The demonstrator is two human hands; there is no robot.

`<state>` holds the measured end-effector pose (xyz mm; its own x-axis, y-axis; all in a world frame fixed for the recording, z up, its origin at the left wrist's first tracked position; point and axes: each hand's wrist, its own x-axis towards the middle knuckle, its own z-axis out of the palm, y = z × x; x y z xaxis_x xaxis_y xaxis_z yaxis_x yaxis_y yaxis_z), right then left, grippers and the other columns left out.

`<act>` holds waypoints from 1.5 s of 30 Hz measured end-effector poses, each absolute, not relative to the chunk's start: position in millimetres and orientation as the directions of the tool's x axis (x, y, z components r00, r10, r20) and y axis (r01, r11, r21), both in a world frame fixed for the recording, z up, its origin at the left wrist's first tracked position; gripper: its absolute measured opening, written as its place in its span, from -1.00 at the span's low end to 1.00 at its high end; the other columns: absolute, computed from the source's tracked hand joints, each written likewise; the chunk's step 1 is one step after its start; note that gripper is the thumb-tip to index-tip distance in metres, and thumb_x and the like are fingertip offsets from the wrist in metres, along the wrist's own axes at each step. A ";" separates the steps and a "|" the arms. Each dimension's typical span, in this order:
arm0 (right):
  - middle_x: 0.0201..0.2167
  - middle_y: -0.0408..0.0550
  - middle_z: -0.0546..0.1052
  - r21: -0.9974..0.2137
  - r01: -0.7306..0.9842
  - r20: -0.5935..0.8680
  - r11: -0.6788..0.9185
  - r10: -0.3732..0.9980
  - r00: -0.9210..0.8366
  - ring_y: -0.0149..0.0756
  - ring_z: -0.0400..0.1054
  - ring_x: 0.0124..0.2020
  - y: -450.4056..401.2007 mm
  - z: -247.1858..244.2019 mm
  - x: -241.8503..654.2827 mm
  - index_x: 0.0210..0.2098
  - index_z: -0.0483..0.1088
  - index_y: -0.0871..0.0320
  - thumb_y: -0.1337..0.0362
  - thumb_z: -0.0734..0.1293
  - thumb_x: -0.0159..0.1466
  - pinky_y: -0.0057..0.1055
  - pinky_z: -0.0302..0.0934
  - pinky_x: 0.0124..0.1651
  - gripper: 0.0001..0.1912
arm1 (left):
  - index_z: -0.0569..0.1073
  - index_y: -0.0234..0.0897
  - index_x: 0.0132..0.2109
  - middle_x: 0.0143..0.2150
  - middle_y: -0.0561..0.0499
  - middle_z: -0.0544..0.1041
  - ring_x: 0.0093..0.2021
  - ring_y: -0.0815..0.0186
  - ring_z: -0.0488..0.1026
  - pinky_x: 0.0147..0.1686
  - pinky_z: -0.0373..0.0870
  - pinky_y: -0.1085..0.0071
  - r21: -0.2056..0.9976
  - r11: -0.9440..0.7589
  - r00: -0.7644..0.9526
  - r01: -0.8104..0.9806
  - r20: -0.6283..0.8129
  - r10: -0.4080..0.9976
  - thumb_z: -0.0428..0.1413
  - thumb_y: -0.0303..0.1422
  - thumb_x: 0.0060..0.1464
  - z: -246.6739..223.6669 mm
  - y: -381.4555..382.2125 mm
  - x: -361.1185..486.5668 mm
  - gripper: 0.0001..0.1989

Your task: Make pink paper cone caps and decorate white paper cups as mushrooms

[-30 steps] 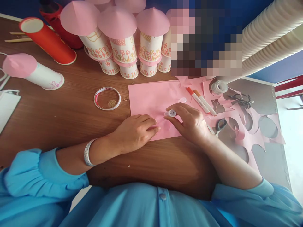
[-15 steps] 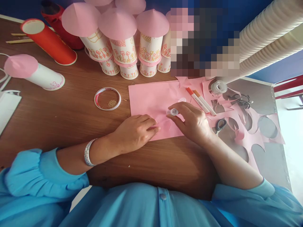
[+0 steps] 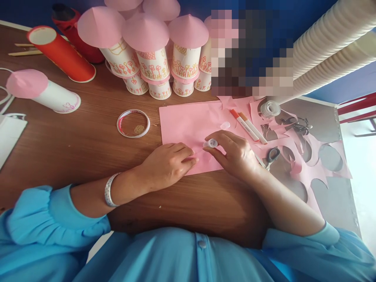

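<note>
"Hands first: what is the right one doing?"

"The right hand [image 3: 236,154] is gripping a small white tube [image 3: 213,143], pinching it between thumb and fingers, and the tube's round end is facing the camera."

"Where is that tube sitting, then?"

"It is pointing leftward above the pink paper [image 3: 185,121], roughly between the two hands. Whether its far end is touching the sheet, I can't make out."

"And the left?"

"The left hand [image 3: 170,166] is resting on the paper's near edge with its fingers curling. It may or may not be pinching something; the view isn't showing me."

"What is lying around them?"

"A translucent oval piece [image 3: 225,125] is lying on the paper just beyond the right hand. Beside that hand, an orange-ended marker [image 3: 244,125] and a brown-ended marker [image 3: 253,128] are lying side by side. Scissors [image 3: 273,155] are lying near the right wrist, among pink scraps [image 3: 305,168] that are showing round cut-outs."

"Anything farther off?"

"A white ring [image 3: 134,136] is lying left of the paper, and cups with pink cone roofs [image 3: 185,62] are standing in a row behind."
</note>
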<state>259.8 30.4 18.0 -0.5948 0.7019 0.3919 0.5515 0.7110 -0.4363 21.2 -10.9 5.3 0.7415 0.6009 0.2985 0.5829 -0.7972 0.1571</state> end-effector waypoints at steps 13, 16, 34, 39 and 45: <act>-0.28 0.01 0.65 -0.462 0.502 0.463 0.731 0.681 -0.567 -0.20 0.56 -0.25 26.8 22.1 252.5 -0.11 0.45 0.12 0.32 0.35 0.42 -0.33 0.42 -0.21 -0.94 | 0.57 -0.27 -0.07 -0.16 -0.10 0.60 -0.08 0.18 0.55 -0.11 0.53 0.26 0.161 -0.791 0.743 0.590 0.275 0.610 0.03 -0.42 0.39 5.1 -11.8 21.3 -0.80; -0.28 0.02 0.64 -0.446 0.494 0.430 0.746 0.663 -0.613 -0.18 0.55 -0.26 28.3 17.1 252.0 -0.13 0.45 0.13 0.32 0.34 0.42 -0.32 0.40 -0.24 -0.95 | 0.58 -0.29 -0.08 -0.16 -0.10 0.61 -0.09 0.17 0.56 -0.14 0.53 0.25 0.141 -0.799 0.743 0.584 0.304 0.597 0.05 -0.42 0.38 5.4 -11.7 21.3 -0.81; -0.28 0.02 0.65 -0.414 0.526 0.422 0.743 0.668 -0.612 -0.18 0.55 -0.26 32.6 17.5 252.4 -0.16 0.45 0.14 0.32 0.34 0.42 -0.31 0.39 -0.23 -0.96 | 0.59 -0.28 -0.09 -0.16 -0.09 0.62 -0.10 0.18 0.57 -0.14 0.53 0.27 0.134 -0.805 0.742 0.577 0.326 0.586 0.05 -0.43 0.37 4.9 -10.9 21.2 -0.81; -0.28 -0.01 0.65 -0.370 0.631 0.489 0.682 0.720 -0.492 -0.18 0.56 -0.25 37.3 24.1 266.5 -0.14 0.46 0.09 0.29 0.37 0.41 -0.30 0.41 -0.22 -0.96 | 0.57 -0.30 -0.07 -0.15 -0.10 0.62 -0.10 0.17 0.57 -0.14 0.54 0.26 0.149 -0.809 0.744 0.569 0.327 0.583 0.06 -0.45 0.36 4.9 -10.7 20.7 -0.82; -0.29 -0.01 0.64 -0.475 0.550 0.434 0.687 0.727 -0.533 -0.23 0.55 -0.29 27.3 28.2 260.1 -0.15 0.46 0.13 0.31 0.38 0.40 -0.35 0.40 -0.23 -0.96 | 0.56 -0.25 -0.06 -0.14 -0.10 0.60 -0.06 0.19 0.55 -0.07 0.52 0.25 0.263 -0.766 0.718 0.587 0.267 0.642 0.02 -0.42 0.39 4.7 -11.8 20.8 -0.79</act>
<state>260.1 27.3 28.2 -0.5325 0.7266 0.4342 0.5499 0.6870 -0.4751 20.8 -11.8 4.7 0.7184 0.6425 0.2667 0.5870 -0.7656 0.2632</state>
